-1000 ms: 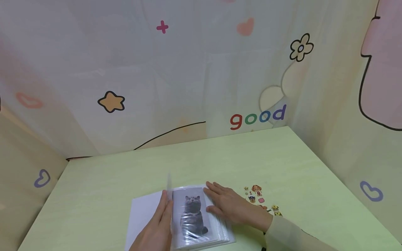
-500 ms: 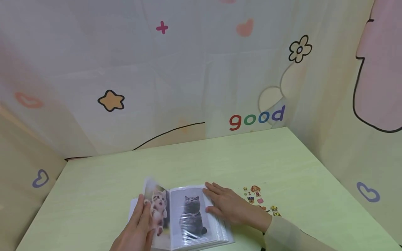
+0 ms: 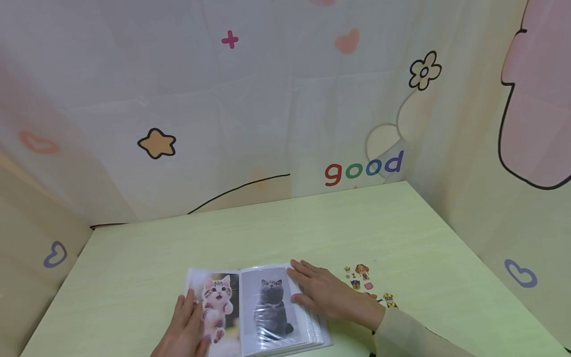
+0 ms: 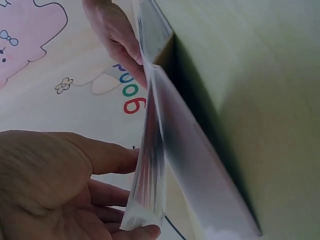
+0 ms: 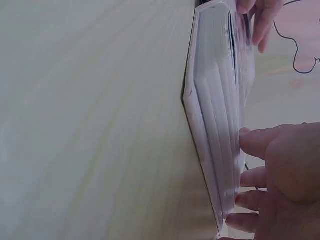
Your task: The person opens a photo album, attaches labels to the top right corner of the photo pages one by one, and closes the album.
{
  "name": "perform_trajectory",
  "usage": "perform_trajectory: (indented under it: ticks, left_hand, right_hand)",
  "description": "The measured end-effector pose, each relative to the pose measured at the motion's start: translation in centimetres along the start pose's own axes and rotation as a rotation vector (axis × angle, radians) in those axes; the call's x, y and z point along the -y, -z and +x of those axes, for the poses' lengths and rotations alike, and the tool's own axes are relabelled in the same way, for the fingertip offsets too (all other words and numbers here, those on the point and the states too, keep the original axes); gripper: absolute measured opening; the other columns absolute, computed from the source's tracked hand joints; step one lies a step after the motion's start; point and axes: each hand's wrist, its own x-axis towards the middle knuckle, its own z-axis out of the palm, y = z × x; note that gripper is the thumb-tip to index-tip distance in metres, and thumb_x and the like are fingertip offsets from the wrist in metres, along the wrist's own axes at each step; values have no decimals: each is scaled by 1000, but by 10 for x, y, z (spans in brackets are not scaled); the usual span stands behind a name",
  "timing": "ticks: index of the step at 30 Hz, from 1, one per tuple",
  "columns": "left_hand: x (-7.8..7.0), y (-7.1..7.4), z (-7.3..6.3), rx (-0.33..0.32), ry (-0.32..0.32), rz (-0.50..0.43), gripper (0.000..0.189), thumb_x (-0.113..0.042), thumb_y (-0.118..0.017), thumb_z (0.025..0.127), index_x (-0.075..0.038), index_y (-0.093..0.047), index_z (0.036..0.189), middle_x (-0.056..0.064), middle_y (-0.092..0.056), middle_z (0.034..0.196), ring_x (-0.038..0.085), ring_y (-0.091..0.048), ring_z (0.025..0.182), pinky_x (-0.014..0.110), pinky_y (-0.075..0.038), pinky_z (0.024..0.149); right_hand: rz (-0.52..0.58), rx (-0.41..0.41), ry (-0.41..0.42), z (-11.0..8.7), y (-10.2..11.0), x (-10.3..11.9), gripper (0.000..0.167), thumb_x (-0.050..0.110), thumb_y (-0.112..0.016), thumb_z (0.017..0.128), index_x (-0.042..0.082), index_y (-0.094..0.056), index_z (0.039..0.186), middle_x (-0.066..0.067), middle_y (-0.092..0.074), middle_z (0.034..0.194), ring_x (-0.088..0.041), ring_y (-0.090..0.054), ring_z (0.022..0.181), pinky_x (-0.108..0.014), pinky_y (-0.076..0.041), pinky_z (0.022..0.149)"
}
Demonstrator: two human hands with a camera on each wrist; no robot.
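A photo album (image 3: pixel 308 342) lies spread on the table, with clear plastic sleeves. Its left page shows a tabby kitten photo (image 3: pixel 217 305); the right one shows a grey cat photo (image 3: pixel 273 302). My left hand (image 3: pixel 180 325) rests on the left page's outer side with fingers extended. In the left wrist view, thumb and fingertips of the left hand (image 4: pixel 65 185) touch that sleeve (image 4: pixel 150 165), which stands apart from the cover (image 4: pixel 205 165) beneath. My right hand (image 3: pixel 332 295) presses the right page's outer edge with straight fingers, atop the thick stack of sleeves (image 5: pixel 217 95).
Cartoon puppy stickers (image 3: pixel 362 271) lie right of the album, partly behind the right forearm. The pale green table (image 3: pixel 250 233) ends at a patterned cloth backdrop (image 3: pixel 250 114), which also rises on both sides.
My left hand has swung the standing sleeve over to the left and down, bringing the kitten photo into view. The right hand keeps its place on the right page.
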Motion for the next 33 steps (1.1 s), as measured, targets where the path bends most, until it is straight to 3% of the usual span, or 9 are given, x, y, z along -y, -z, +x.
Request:
perform_trajectory:
  ticks: [3, 7, 10, 18, 33]
  left_hand:
    - [4, -7, -5, 9, -17, -16, 60, -10, -85, 70, 23, -63, 116, 47, -50, 134, 67, -50, 120, 62, -50, 90]
    - [3, -10, -7, 181, 122, -61, 58, -14, -80, 82, 20, -61, 124, 46, -46, 141, 67, -42, 129, 64, -47, 98]
    - [2, -12, -7, 277, 190, -79, 53, -16, -75, 88, 17, -61, 128, 44, -44, 144, 67, -37, 133, 66, -44, 101]
    - [3, -18, -5, 383, 248, -131, 50, -19, -72, 92, 11, -62, 131, 44, -43, 144, 69, -33, 134, 69, -41, 103]
    - [-4, -14, -1, 474, 337, -149, 52, -23, -69, 97, 9, -59, 137, 40, -40, 151, 65, -29, 140, 68, -42, 103]
  right_hand:
    - [-1, 7, 0, 1, 0, 0, 63, 36, -56, 107, -2, -42, 155, -22, -32, 164, -42, -30, 150, -57, -33, 117]
    - [-1, 11, 4, 1, 1, 0, 63, 36, -56, 107, -2, -42, 155, -22, -32, 164, -42, -30, 150, -57, -33, 116]
    - [-2, 8, 12, 1, 1, 0, 63, 35, -56, 107, -3, -42, 155, -22, -32, 164, -43, -31, 150, -57, -34, 116]
    - [-13, -6, 28, 0, 2, 1, 61, 34, -57, 106, -4, -44, 153, -23, -34, 162, -43, -33, 149, -57, -35, 115]
    - [20, -5, 23, -2, 3, 1, 62, 35, -57, 107, -3, -43, 154, -23, -33, 163, -43, -31, 150, -58, -35, 115]
